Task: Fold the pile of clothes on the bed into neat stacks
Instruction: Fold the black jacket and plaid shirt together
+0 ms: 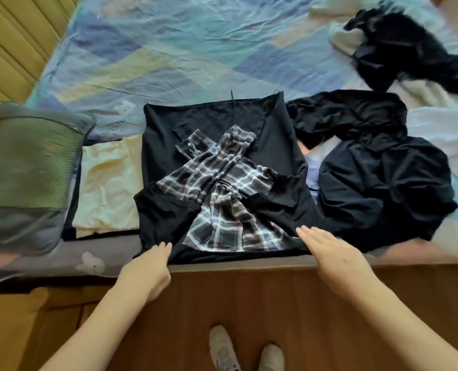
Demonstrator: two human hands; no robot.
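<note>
Wrinkled bedsheet (195,49); plaid shirt (222,199) atop black garment (163,145).

— What's the surface I'm working over?

— I see a bed (185,44) under a wrinkled blue patchwork sheet. A black garment (163,145) lies flat at the near edge, a pale yellow folded piece (107,183) just left of it, then a green pillow (27,162).

— And to the right?

— I make out rumpled black clothes (377,170), with more dark clothing (410,54) farther back.

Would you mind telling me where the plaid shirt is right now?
In the head view, the plaid shirt lies at centre on a black garment near the bed's front edge, between the pale yellow garment and a crumpled black heap.
</note>
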